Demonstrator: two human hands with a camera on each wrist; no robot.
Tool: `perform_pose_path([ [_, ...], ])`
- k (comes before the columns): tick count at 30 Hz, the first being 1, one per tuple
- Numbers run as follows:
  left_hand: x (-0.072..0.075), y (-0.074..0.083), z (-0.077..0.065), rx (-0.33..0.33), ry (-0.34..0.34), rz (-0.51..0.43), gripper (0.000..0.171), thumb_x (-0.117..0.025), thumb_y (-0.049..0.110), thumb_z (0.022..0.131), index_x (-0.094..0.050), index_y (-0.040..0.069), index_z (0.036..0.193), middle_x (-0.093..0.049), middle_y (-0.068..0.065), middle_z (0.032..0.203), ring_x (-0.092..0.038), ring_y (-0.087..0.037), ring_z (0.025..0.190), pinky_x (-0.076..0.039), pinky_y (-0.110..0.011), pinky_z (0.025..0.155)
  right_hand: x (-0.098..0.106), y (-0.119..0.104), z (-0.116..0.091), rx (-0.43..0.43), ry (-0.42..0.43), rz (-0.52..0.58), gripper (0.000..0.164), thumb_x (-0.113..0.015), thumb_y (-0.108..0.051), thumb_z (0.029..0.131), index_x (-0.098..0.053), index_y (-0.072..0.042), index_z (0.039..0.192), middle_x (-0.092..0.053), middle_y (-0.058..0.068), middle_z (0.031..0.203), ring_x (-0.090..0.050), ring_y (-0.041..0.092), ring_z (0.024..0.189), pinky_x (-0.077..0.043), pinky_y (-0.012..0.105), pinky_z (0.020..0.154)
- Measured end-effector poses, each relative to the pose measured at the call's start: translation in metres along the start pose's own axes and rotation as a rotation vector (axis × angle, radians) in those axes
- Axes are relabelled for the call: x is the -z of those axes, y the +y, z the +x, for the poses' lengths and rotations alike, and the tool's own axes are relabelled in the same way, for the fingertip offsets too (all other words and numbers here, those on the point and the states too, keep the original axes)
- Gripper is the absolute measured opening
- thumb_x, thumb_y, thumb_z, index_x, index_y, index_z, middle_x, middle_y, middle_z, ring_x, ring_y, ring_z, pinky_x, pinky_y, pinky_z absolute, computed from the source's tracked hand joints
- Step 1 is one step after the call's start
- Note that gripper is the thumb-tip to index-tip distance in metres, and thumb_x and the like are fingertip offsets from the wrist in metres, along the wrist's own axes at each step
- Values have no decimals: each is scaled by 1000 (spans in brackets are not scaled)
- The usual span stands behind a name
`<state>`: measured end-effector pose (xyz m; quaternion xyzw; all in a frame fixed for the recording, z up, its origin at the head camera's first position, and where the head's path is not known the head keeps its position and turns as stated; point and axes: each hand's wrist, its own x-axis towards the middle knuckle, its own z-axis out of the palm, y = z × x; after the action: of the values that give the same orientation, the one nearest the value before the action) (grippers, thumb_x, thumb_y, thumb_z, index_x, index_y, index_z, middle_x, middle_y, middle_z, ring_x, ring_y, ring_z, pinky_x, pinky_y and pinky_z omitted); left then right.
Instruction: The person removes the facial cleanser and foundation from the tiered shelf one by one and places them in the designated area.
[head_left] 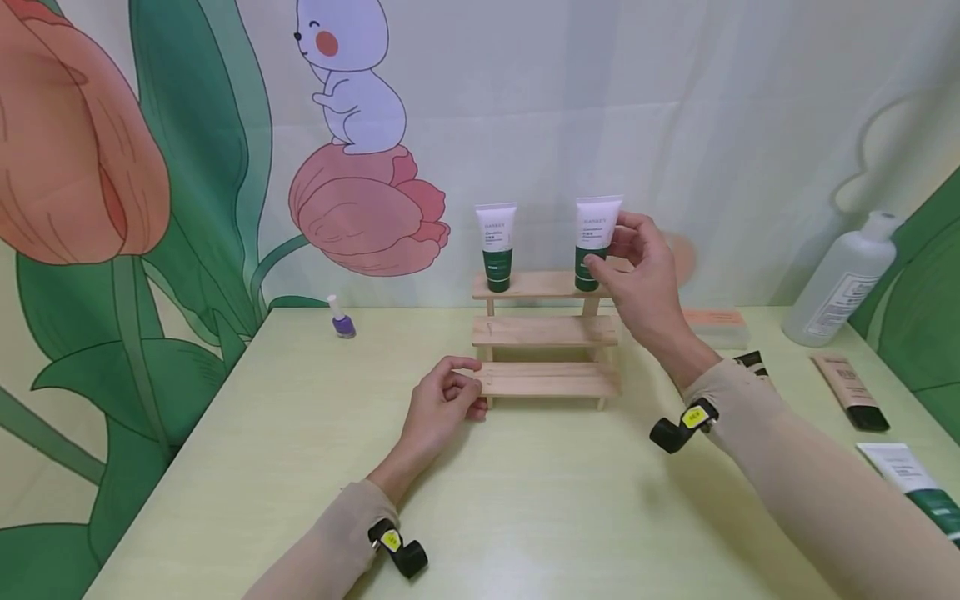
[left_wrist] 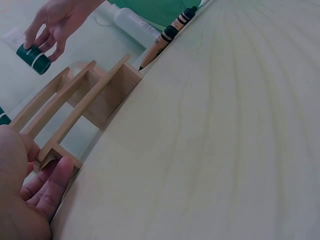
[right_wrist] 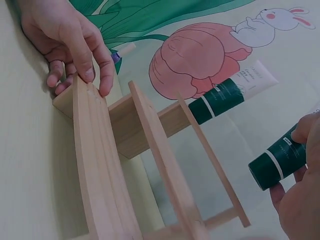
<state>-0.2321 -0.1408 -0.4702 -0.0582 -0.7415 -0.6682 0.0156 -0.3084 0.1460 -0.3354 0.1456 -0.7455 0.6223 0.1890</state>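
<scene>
My right hand (head_left: 643, 271) pinches a white-and-green squeeze tube (head_left: 597, 221) by its side, cap down. In the right wrist view a gap shows between its green cap (right_wrist: 265, 171) and the top step of a three-tier wooden display stand (head_left: 545, 331). A matching squeeze tube (head_left: 497, 229) stands upright on its cap at the left of that top step. Low on the stand's left side, my left hand (head_left: 442, 404) grips the end of the bottom step, thumb and fingertips around the board's edge in the left wrist view.
A purple nail polish bottle (head_left: 342, 318) stands at the back left. On the right are a tilted white bottle (head_left: 842, 279), a beige tube (head_left: 849, 392), another white-and-green tube (head_left: 915, 487) and a box (head_left: 716, 329). A dark-ended tube (head_left: 752, 363) lies partly behind my right sleeve.
</scene>
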Motion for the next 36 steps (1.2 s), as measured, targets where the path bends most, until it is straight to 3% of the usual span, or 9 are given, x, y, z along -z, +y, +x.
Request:
perform_pose_path([
  [5,0,1,0,0,1,0,26,-67,3,110,-68,9,135,-76,-18,101,-79,-25,85,-72,-33,76,22,-6,-4,57,25,-17,50,-75,-4,105,-57,-12,151,-67,5,133,-65,20,116,-60,20,93],
  [14,-1,1,0,-4,-3,-6,25,-67,4,111,-68,9,135,-76,-17,101,-79,-25,84,-72,-34,75,72,-15,-15,64,112,-98,51,-75,-3,104,-59,-16,151,-67,-4,130,-64,17,116,-56,18,97],
  [24,1,-2,0,-4,3,-15,26,-68,2,110,-69,8,135,-77,-19,101,-80,-27,85,-72,-33,75,117,-22,-31,-3,190,-109,55,-76,2,101,-62,-20,150,-67,-6,128,-62,14,116,-56,11,92],
  [30,1,-3,0,1,-2,-22,26,-68,2,110,-69,8,135,-77,-18,101,-80,-27,85,-72,-33,75,140,-24,-44,-33,227,-61,59,-78,8,98,-63,-18,150,-67,-5,127,-62,13,116,-56,7,91],
  [36,0,-1,-1,2,-3,-18,26,-67,2,110,-69,8,135,-77,-18,101,-81,-28,86,-72,-33,76,159,-21,-60,-31,254,-259,64,-76,3,102,-57,-19,159,-64,-13,130,-61,9,118,-53,6,93],
])
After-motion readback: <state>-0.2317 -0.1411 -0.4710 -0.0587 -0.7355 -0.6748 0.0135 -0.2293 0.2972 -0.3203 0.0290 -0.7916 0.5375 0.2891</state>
